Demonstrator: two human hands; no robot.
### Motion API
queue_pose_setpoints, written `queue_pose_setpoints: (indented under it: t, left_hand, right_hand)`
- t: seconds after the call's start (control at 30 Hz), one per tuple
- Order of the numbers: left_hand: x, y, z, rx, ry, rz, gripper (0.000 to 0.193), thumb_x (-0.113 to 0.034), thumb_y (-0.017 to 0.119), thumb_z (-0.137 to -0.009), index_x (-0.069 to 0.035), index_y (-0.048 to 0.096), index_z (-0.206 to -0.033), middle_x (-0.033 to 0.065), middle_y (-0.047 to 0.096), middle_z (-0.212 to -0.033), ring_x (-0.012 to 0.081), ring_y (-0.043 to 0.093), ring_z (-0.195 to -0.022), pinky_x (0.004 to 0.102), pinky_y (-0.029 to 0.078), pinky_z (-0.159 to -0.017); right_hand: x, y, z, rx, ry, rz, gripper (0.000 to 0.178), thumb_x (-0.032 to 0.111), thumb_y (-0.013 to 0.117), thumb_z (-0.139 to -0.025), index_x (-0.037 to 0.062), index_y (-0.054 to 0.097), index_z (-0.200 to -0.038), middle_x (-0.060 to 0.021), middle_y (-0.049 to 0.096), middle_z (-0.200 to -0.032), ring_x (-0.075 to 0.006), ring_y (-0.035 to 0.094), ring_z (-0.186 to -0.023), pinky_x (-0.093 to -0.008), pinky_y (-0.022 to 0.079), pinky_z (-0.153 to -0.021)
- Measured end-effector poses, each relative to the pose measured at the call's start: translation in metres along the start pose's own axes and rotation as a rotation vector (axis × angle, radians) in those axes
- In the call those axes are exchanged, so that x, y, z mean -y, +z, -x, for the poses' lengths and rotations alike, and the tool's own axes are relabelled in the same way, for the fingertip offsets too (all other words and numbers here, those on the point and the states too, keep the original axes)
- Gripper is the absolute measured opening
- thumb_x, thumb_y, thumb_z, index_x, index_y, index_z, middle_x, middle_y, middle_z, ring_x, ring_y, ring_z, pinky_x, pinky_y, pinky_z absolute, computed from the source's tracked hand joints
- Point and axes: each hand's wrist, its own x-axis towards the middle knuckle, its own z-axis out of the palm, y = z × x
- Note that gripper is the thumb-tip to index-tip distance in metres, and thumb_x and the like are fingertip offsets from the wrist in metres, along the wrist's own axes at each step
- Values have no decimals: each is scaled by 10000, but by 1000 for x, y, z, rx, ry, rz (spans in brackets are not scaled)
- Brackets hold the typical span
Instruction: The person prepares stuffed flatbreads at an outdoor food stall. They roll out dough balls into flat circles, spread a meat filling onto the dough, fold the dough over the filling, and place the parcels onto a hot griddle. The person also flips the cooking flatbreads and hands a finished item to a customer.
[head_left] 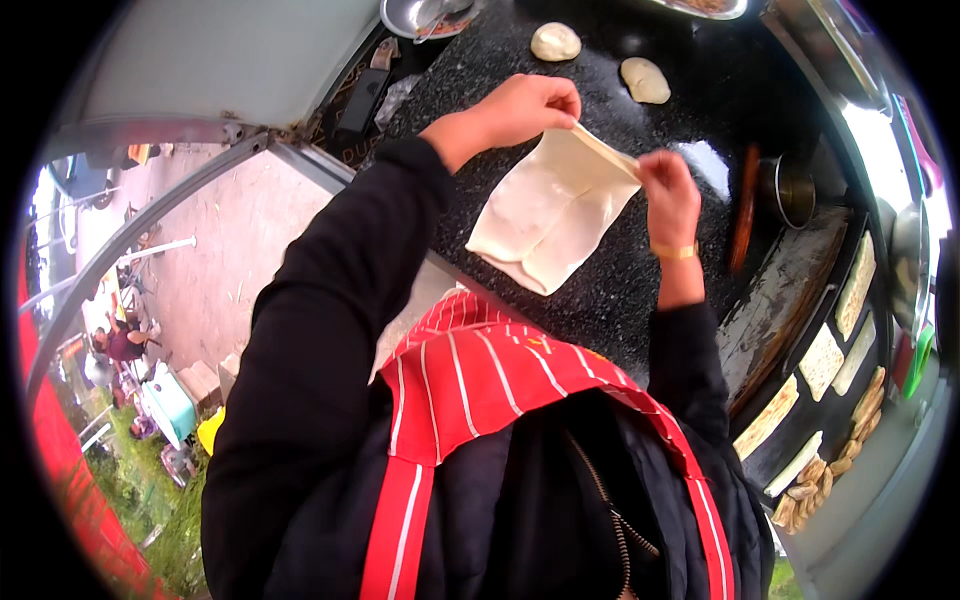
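Observation:
A thin pale sheet of dough (545,205) lies on the speckled black countertop (465,185) in front of me, its two sides folded in so they meet along a seam. At its far left corner my left hand (530,108) pinches the edge between thumb and fingers. My right hand (670,195) grips the far right corner the same way. Between the hands the far edge is raised and stretched straight, while the near end rests on the counter. Beyond it sit a round dough ball (556,42) and a flattened dough piece (645,80).
To the right, a dark griddle (790,425) bears several flatbreads and browned pieces. A wooden rolling pin (744,208) and a metal pot (790,190) stand nearer. A metal bowl with a spoon (425,18) is at the back left, beside a dark phone-like object (363,100).

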Motion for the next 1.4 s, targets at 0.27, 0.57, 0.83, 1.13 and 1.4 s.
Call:
queue_pose_setpoints:
  t: [0.27,0.57,0.83,1.13,1.4]
  left_hand:
    - [51,39,174,93,382,-396,161,-31,654,-844,-80,691,-992,77,698,-1111,263,647,-1087,376,516,-949]
    - [51,63,160,-196,496,-742,427,-199,684,-872,-72,579,-1267,85,553,-1417,265,460,-1372,479,286,-1166]
    - [53,71,143,-348,-77,-640,366,-393,746,-805,-147,634,-1051,29,658,-1056,223,592,-1065,472,335,-918]
    - [46,69,164,-282,-146,-707,162,-291,668,-782,-143,716,-829,74,716,-941,293,669,-927,487,396,-794]
    - [57,105,150,-341,-374,-376,169,-118,622,-796,-38,614,-945,193,714,-920,381,701,-897,532,465,-797]
  right_hand:
    - [25,47,182,259,-455,479,141,65,672,-779,73,638,-916,-84,690,-1030,-275,661,-935,-370,529,-771]
    - [23,57,148,-76,-340,707,480,170,712,-867,76,579,-1319,-143,558,-1392,-338,496,-1297,-452,389,-1095]
    - [24,70,94,-56,-445,751,465,152,756,-784,135,628,-1230,-58,607,-1294,-301,505,-1245,-440,397,-1027]
    - [50,108,27,298,-865,545,312,43,667,-680,125,689,-980,-43,679,-1013,-296,595,-955,-430,491,-801]
    - [21,102,32,456,-842,576,212,109,659,-732,138,716,-934,-43,650,-952,-283,584,-969,-423,445,-841]
